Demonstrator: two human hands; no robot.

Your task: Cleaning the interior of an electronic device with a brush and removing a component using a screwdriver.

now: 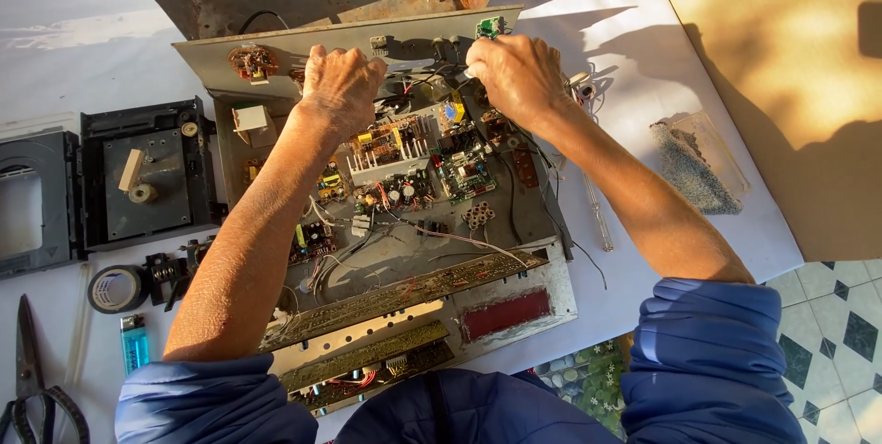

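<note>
Blue padded sleeves (707, 361), nearest the camera, at the near edge of the table (55, 58); both forearms reach away over the opened chassis.

Item 1. Open electronics chassis (404, 251), metal, lying flat at mid-table. Front panel strip with a dark red window (505, 314) toward the near edge; crowded circuit boards (404, 168) in the middle; rear metal panel (349, 40) tilted up at the far side.

Item 2. Left hand (342, 86). Knuckles up, fingers curled over the rear panel's lower edge, seemingly bracing it. Whether anything is pinched underneath cannot be told.

Item 3. Right hand (514, 72). Closed in a loose fist, fingertips hidden, working at the far right corner of the chassis beside a small green board (489, 28). A tool may be in it; not visible enough to say.

Handling note (judgement): keep the left hand steadying the panel so the loose wires (459, 237) are not strained, and make small, controlled moves with the right; sharp sheet-metal edges lie close to both wrists.

Item 4. Black disc-drive unit (147, 173), toward the left edge.

Item 5. Tape roll (117, 289), lighter (134, 343), scissors (32, 380), at the near left corner.

Item 6. Screwdriver (597, 214) and clear bag of grey granules (698, 164), right of the chassis.
</note>
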